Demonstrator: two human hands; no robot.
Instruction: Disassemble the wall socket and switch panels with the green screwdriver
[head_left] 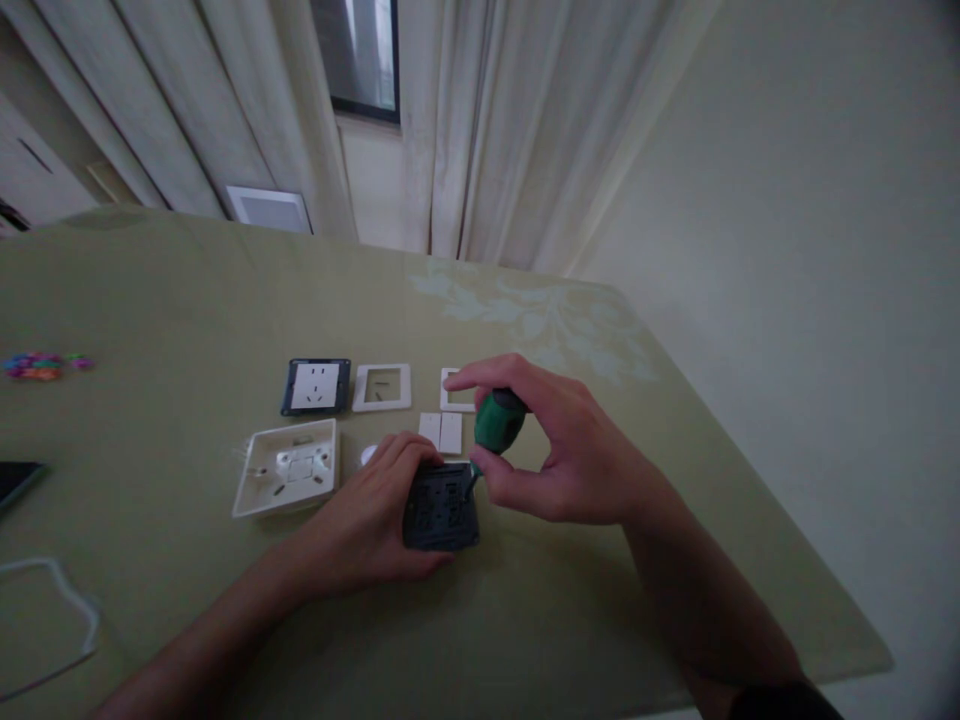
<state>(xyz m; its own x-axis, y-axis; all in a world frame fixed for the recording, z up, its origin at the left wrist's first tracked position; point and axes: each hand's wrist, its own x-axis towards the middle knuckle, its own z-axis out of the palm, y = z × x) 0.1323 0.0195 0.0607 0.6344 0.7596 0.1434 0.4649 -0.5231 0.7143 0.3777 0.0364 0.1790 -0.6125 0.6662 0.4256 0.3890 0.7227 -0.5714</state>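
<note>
My left hand [375,520] lies flat on the green table [165,290], its fingers curled round the near and left edges of a dark grey switch module [441,508], thumb along the bottom edge, so the square block is pinned against the tablecloth just in front of me, near the table's middle. My right hand [570,455] hovers over the module's upper right corner and pinches a stubby green-handled screwdriver [498,422]: forefinger crooked over the top of the handle, thumb pressed against its lower side, the other fingers folded loosely behind. The driver stands close to upright, its tip down at the module's top right edge; I cannot tell whether it sits in a screw. Just beyond the module lie two small white rocker plates [441,432] side by side, and behind them a white frame [454,392] half hidden by my right fingers. Further left in that row sit another white frame [382,387] and a socket face in a dark surround [316,386]. A white back box [287,467] rests open side up beside my left hand, with a small white round bit [367,455] between them. Coloured bits [41,365] lie at the far left, a dark flat object [16,478] at the left edge, and a white wire loop [52,610] nearer me.
</note>
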